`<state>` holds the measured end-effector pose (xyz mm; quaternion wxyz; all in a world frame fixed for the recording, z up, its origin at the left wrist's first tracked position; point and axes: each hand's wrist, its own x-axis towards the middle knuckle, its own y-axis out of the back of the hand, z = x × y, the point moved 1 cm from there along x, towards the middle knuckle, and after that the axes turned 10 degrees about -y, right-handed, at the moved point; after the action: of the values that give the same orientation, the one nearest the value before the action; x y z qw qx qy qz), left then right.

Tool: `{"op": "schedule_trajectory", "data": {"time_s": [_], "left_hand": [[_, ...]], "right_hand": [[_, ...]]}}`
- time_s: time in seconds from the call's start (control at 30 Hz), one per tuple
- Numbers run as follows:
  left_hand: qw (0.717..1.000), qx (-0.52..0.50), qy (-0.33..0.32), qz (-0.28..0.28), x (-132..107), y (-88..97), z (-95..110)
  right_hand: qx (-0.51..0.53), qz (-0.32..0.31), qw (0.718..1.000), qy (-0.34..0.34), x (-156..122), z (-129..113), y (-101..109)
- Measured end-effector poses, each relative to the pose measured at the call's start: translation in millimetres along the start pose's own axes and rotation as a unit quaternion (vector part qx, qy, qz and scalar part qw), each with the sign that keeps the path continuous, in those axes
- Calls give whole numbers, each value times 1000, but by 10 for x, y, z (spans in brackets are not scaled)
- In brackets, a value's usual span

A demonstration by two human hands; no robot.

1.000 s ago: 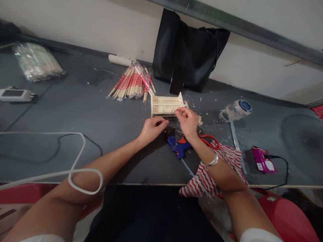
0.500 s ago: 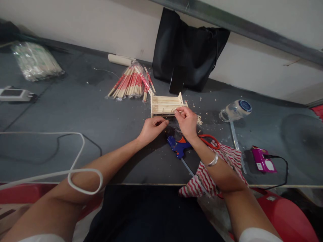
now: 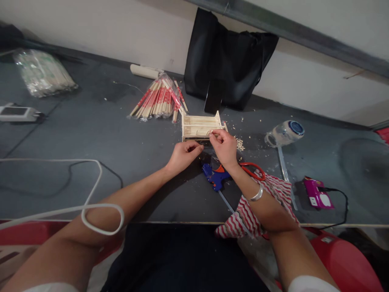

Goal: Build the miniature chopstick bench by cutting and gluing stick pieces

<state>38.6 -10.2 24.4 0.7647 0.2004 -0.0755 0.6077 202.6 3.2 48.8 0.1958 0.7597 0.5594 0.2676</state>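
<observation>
A small rack-like frame of pale wooden sticks [image 3: 199, 121] stands on the dark table in front of me. My right hand [image 3: 225, 147] is at its front right, thumb and forefinger pinched on a small pale stick piece [image 3: 210, 132]. At the frame's front left, my left hand [image 3: 184, 156] rests low with its fingertips pressed together. Whatever they may hold is too small to make out. Below the right hand lies a blue glue gun [image 3: 214, 177] with an orange trigger, partly hidden by that forearm.
Chopsticks in a plastic wrapper [image 3: 159, 99] lie behind the frame, beside a phone [image 3: 214, 96] leaning on a black bag [image 3: 225, 61]. Small wood bits [image 3: 240, 144] are scattered at right. Further right are a glass jar [image 3: 282, 134], a striped cloth [image 3: 273, 186] and a purple power adapter [image 3: 317, 194].
</observation>
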Motion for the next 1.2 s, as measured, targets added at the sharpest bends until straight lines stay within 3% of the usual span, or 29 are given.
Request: {"op": "schedule_trajectory", "data": {"time_s": [1.2], "left_hand": [[1000,20,1,-2,-4,7,-39]], "right_hand": [[3,-8,999,48,31,86,-21]]}}
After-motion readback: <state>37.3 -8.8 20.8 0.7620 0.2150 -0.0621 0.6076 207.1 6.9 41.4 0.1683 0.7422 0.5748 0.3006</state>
